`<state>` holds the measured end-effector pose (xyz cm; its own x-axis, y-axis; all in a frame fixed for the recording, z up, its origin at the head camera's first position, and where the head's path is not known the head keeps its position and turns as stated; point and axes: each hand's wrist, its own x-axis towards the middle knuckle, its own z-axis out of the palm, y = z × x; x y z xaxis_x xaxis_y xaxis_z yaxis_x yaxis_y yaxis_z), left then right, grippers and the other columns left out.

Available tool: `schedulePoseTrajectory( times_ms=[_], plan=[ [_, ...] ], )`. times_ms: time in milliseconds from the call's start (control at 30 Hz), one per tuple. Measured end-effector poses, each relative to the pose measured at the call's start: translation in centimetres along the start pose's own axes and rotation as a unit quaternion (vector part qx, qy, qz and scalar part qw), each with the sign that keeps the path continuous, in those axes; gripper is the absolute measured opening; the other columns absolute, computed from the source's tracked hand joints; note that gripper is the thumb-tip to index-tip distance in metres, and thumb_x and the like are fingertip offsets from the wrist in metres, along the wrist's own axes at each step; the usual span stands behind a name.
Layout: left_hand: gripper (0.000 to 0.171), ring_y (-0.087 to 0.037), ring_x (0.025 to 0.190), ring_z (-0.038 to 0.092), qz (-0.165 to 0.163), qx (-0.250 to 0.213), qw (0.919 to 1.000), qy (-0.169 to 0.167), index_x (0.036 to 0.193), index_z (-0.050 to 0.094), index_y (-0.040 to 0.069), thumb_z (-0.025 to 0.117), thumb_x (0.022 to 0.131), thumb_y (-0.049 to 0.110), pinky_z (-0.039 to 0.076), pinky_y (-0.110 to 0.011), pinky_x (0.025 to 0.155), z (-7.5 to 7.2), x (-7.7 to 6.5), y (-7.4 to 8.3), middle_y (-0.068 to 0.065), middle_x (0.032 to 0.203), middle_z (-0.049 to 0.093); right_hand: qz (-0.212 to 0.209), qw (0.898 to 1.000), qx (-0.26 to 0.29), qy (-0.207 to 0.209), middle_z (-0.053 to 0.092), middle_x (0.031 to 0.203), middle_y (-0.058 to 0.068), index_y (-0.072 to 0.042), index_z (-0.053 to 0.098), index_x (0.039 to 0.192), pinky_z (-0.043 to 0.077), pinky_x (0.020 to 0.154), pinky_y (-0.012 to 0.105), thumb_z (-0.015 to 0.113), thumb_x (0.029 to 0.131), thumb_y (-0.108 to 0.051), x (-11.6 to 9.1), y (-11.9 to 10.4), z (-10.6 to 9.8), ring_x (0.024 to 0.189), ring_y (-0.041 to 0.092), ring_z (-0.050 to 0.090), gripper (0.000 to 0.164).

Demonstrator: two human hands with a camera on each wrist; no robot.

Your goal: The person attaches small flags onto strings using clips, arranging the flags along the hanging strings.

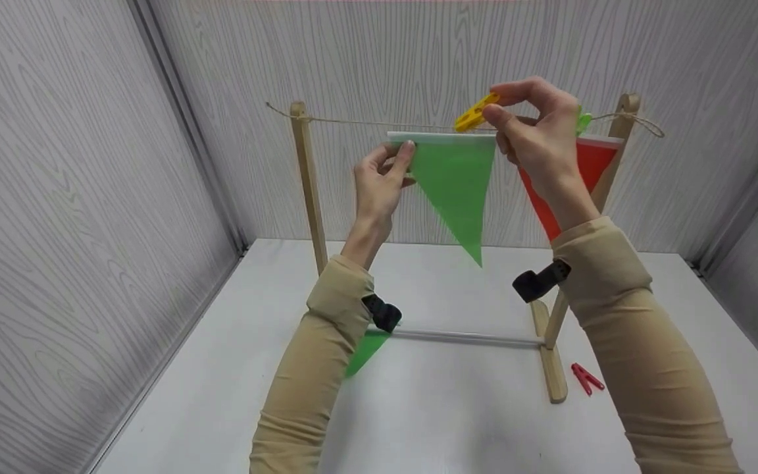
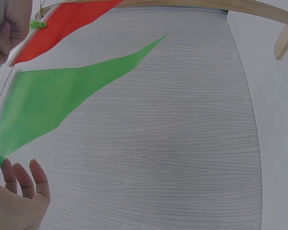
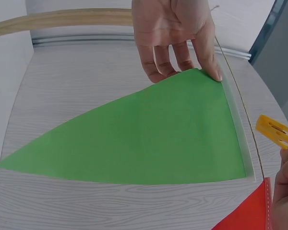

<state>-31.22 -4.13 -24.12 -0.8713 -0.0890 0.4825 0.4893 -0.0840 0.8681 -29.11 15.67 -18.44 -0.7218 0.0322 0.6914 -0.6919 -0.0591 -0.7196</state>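
Note:
My left hand (image 1: pixel 378 185) pinches a green triangular pennant (image 1: pixel 456 178) by the left end of its white top band, thumb in front. The pennant hangs point down, its band just below a thin string (image 1: pixel 359 123). Between thumb and fingertips, my right hand (image 1: pixel 540 128) holds a yellow clothespin (image 1: pixel 476 113) close to the string, above the pennant's right part. In the right wrist view the yellow clothespin (image 3: pixel 274 130) lies beside the string, apart from the pennant's band. A red pennant (image 1: pixel 596 164) hangs at the right, partly behind my right hand, with a light-green clothespin (image 1: pixel 583 122) at its top.
The string runs between two wooden posts, left (image 1: pixel 310 178) and right (image 1: pixel 624 118). A white rod (image 1: pixel 471 337) joins the stand low down. A red clothespin (image 1: pixel 586 379) lies near the right foot (image 1: pixel 553 375). Another green pennant (image 1: pixel 367 352) shows beneath my left sleeve.

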Motion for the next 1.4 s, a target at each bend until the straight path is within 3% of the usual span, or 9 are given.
schedulePoseTrajectory(
  times_ms=[267, 567, 800, 1067, 1167, 1400],
  plan=[
    [0.027, -0.009, 0.090, 0.062, 0.001, 0.007, 1.0000, 0.007, 0.115, 0.069, -0.004, 0.060, 0.102, 0.018, 0.056, -0.041, 0.094, 0.1, 0.1, 0.1, -0.007, 0.104, 0.068, -0.009, 0.997, -0.072, 0.004, 0.064, 0.093, 0.002, 0.000, 0.071, 0.106, 0.030, 0.044, 0.015, 0.072, 0.092, -0.008, 0.5, -0.1, 0.1, 0.046, 0.004, 0.038, 0.016],
    [0.026, -0.009, 0.090, 0.058, 0.004, 0.007, 1.0000, 0.005, 0.114, 0.068, -0.003, 0.059, 0.102, 0.018, 0.050, -0.021, 0.081, 0.3, 0.1, 0.3, -0.007, 0.105, 0.067, -0.013, 0.995, -0.094, 0.014, 0.066, 0.088, -0.001, 0.001, 0.072, 0.099, 0.030, 0.042, 0.016, 0.073, 0.091, -0.005, 0.9, 0.1, 0.3, 0.043, 0.004, 0.034, 0.011],
    [0.026, -0.008, 0.089, 0.057, 0.002, 0.009, 0.9999, 0.006, 0.115, 0.068, -0.002, 0.059, 0.102, 0.019, 0.049, -0.021, 0.081, 0.4, 0.1, 0.4, -0.007, 0.105, 0.067, 0.012, 0.991, -0.128, 0.032, 0.066, 0.083, -0.006, -0.001, 0.074, 0.095, 0.030, 0.043, 0.015, 0.076, 0.089, -0.006, 1.2, -0.1, 0.7, 0.043, 0.003, 0.033, 0.008],
    [0.024, -0.007, 0.078, 0.051, 0.006, -0.004, 1.0000, 0.006, 0.112, 0.069, -0.002, 0.060, 0.102, 0.018, 0.047, -0.022, 0.077, 0.5, 0.1, 0.6, 0.002, 0.094, 0.063, 0.001, 0.982, -0.180, 0.055, 0.065, 0.076, -0.013, -0.007, 0.078, 0.087, 0.032, 0.046, 0.016, 0.079, 0.086, -0.005, 1.4, -0.2, 1.4, 0.050, 0.002, 0.041, 0.003],
    [0.024, -0.006, 0.083, 0.056, 0.007, -0.001, 0.9999, 0.009, 0.111, 0.069, -0.002, 0.061, 0.101, 0.018, 0.050, -0.024, 0.080, 0.6, 0.1, 0.7, -0.002, 0.098, 0.066, 0.003, 0.981, -0.185, 0.056, 0.065, 0.073, -0.014, -0.008, 0.078, 0.084, 0.032, 0.047, 0.016, 0.079, 0.085, -0.005, 1.5, -0.2, 1.5, 0.056, 0.003, 0.046, 0.003],
    [0.025, -0.008, 0.092, 0.062, 0.015, 0.009, 0.9998, 0.013, 0.113, 0.069, -0.002, 0.061, 0.101, 0.018, 0.053, -0.026, 0.083, 0.6, 0.1, 0.7, -0.013, 0.113, 0.069, 0.013, 0.983, -0.176, 0.048, 0.065, 0.073, -0.012, -0.008, 0.077, 0.083, 0.034, 0.046, 0.015, 0.079, 0.085, -0.004, 1.5, -0.2, 1.5, 0.052, 0.003, 0.046, 0.005]
  ],
)
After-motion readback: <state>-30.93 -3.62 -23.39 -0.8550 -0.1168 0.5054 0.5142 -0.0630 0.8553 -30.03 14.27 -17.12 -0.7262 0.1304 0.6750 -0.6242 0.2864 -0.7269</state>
